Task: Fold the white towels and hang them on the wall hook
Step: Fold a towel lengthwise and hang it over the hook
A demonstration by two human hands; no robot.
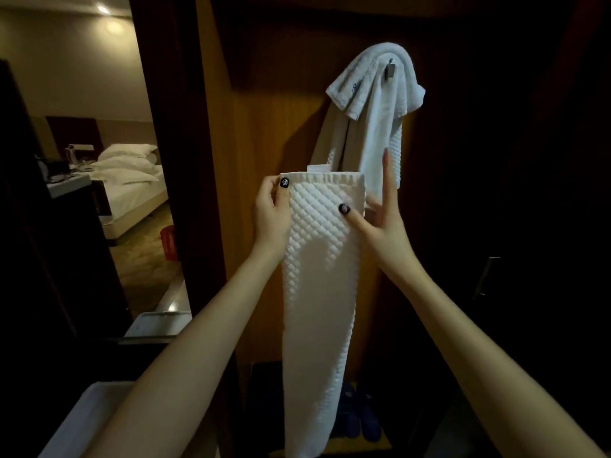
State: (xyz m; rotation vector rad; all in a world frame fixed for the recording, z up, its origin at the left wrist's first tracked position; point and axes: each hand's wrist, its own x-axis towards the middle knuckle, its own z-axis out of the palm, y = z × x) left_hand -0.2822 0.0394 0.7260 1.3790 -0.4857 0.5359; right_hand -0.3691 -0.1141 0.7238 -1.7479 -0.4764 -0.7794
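Item: quilted white towel (319,292), folded into a narrow strip, long axis vertical, hemmed end up, hanging before me. My left grip (271,209) pinches its top left corner. My right grip (380,223) pinches the right edge, thumb in front. Below: blue slippers (358,414). Behind: white towels (370,104) draped over the wall hook (390,69). Far left: bed (132,190).

Single head-worn wide-angle camera, facing forward and slightly down along both forearms, close to a wooden wall panel (258,133), wall hook (390,69) upper right of centre, left hand (269,214) and right hand (383,223) pinching a quilted white towel (317,292) mid-frame, bed (132,183) far off at the left.
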